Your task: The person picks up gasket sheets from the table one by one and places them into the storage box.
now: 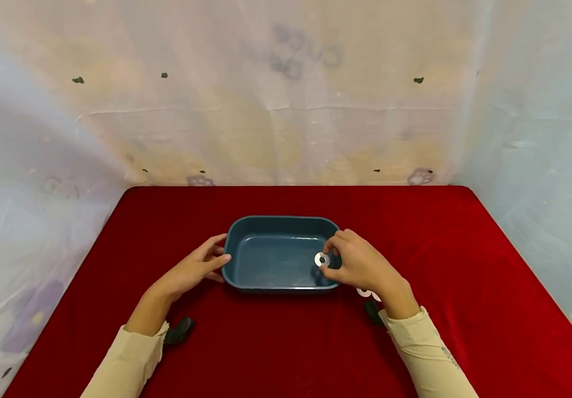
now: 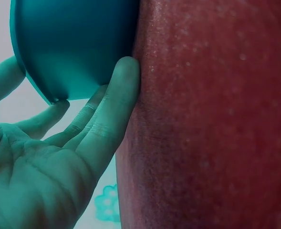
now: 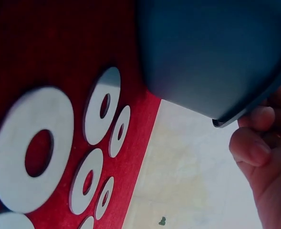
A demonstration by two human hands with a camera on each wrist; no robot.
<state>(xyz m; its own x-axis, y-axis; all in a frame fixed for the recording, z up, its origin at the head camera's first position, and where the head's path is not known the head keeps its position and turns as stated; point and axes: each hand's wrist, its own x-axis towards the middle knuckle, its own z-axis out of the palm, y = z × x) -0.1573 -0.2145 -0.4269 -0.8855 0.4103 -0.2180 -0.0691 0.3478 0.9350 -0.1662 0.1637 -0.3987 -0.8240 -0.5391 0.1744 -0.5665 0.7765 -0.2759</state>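
A dark blue rectangular tub (image 1: 278,260) with rounded corners stands on the red cloth. My left hand (image 1: 198,265) holds its left end, thumb over the rim and fingers spread along the outer wall; the left wrist view shows that hand (image 2: 68,152) against the tub's wall (image 2: 78,43). Over the right end of the tub's inside, my right hand (image 1: 358,262) pinches a flat, pale metal washer (image 1: 317,260) between thumb and fingers. In the right wrist view, the curled fingers (image 3: 252,143) show beside the rim, and the pinched washer is hidden.
Several more flat washers (image 3: 59,143) of different sizes lie on the red cloth right of the tub, mostly hidden under my right forearm in the head view. The red-covered table (image 1: 286,342) ends at a pale patterned curtain (image 1: 276,127) behind and on both sides.
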